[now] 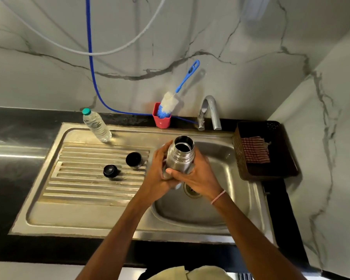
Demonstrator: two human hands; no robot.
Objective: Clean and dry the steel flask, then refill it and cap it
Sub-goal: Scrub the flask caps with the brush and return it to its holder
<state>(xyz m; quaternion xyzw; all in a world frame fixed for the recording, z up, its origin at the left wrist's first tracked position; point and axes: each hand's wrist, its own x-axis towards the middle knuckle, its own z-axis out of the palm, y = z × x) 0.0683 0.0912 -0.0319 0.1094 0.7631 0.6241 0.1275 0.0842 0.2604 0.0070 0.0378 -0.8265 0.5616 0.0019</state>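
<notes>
Both hands wrap the bare, open-mouthed stainless steel flask (181, 158). The left hand (158, 168) curls round its far-left side and the right hand (196, 174) clamps the lower body from the near right, thumb laid across the front. The flask stands nearly upright between them, mouth tipped slightly away from the person, over the steel sink basin (220, 199), with the round drain (191, 190) just below the right hand.

This looks like the washing stage. To do it well, one hand alone should take the flask by its body. That frees the other hand for the blue-handled bottle brush with white bristles (171, 103), which stands in a small red cup (162, 122) beyond the hands. The curved steel tap (212, 110) is beyond and to the right of them. Wet steel is probably slippery, so the grip should stay low and firm and the flask should stay over the basin.

To the left of the left hand, on the ribbed drainboard (89, 184), lie a black-lined steel cup lid (133, 160) and, farther left, a black round stopper (110, 171). Both need rinsing too. Beyond them stands a clear plastic water bottle with a green cap (97, 127), the likely refill. Out to the right of the right hand, a striped red-and-white cloth (255, 150) lies in a dark tray (271, 170) on the bench, ready for drying.
</notes>
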